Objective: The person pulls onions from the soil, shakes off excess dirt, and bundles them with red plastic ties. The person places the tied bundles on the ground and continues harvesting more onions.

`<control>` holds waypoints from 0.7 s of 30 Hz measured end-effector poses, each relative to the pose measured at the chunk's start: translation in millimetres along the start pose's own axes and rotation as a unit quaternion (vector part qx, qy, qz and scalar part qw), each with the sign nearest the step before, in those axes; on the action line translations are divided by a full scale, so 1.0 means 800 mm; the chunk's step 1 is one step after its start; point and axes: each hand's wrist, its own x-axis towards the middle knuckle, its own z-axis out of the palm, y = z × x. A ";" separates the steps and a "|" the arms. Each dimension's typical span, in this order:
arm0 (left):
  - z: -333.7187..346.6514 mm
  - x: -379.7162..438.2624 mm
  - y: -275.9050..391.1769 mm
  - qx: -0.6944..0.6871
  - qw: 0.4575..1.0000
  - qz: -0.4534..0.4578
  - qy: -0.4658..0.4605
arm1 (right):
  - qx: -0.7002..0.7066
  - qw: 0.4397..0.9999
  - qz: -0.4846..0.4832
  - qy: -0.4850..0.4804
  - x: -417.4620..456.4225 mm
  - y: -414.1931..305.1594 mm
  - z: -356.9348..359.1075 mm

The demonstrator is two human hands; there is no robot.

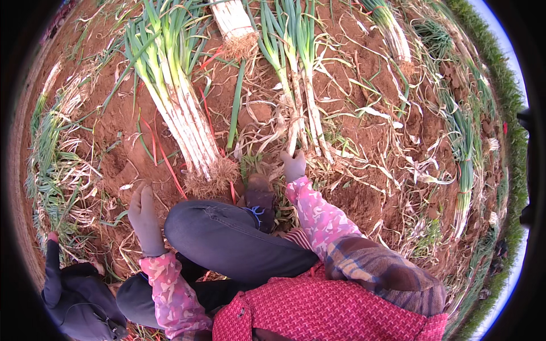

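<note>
My left hand [144, 215], in a grey-beige glove, is held over the soil with its fingers extended and nothing in it. My right hand [294, 165], gloved alike, is at the root end of a loose spring onion [293, 132]; whether its fingers grip the stem is hard to see. More loose spring onions [315, 119] lie beside that one. Between my hands, farther forward, lies a large bunch of spring onions [181, 115] with its roots toward me. Red plastic ties [164, 155] lie beside and under this bunch.
A tied bunch of spring onions [236, 25] lies ahead, others [394, 38] [464, 187] to the right. Piled onions and dry leaves [64, 157] line the left. A person in dark clothing [87, 298] is at the lower left. My shoe [260, 198] rests between bunch and right hand.
</note>
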 end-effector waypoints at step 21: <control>0.300 -0.095 0.084 -0.152 0.815 -0.287 -0.480 | -0.382 0.918 -0.023 -0.103 0.115 -0.069 -0.116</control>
